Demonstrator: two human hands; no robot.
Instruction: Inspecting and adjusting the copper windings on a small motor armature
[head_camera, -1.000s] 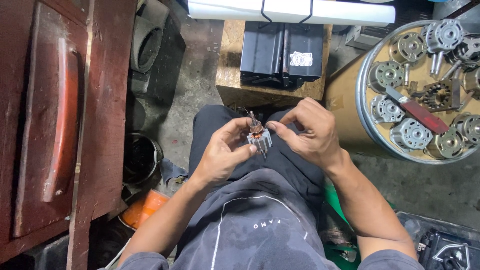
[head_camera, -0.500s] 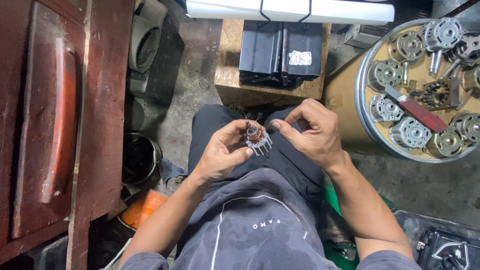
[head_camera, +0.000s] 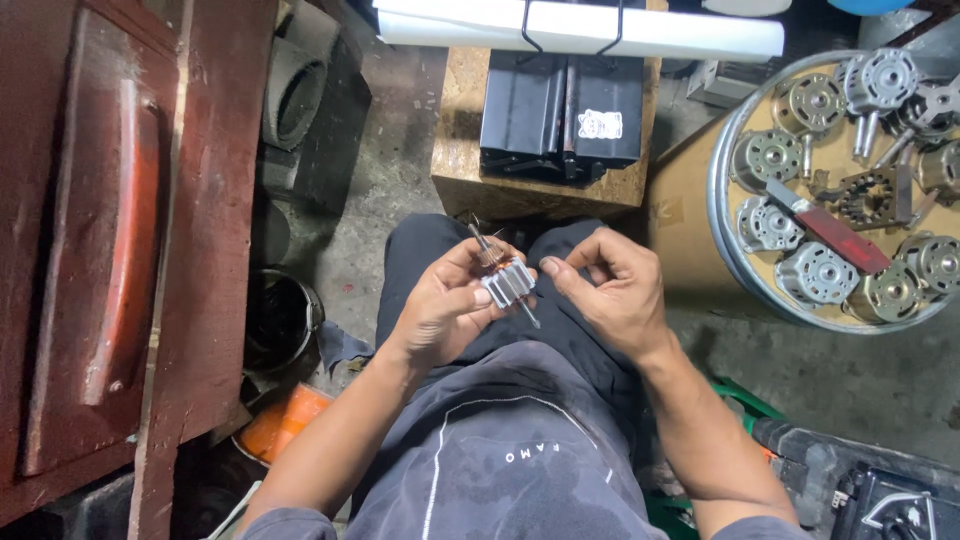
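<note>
Left hand (head_camera: 445, 305) — fingers curled round a small motor rotor (head_camera: 503, 279); right hand (head_camera: 612, 290) beside it — fingertips pinched together.

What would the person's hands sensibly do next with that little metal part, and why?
Probably bring the right hand in to pinch the small motor rotor. The left hand grips it over the lap, while the right fingertips sit just beside it, seemingly not touching.

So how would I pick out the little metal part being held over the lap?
Start at the round tray of grey motor parts on the right, then move left to the two hands above the dark trousers. The left hand grips a small motor rotor; unlike the tray's parts, it has a ribbed silver core on a thin shaft.
</note>
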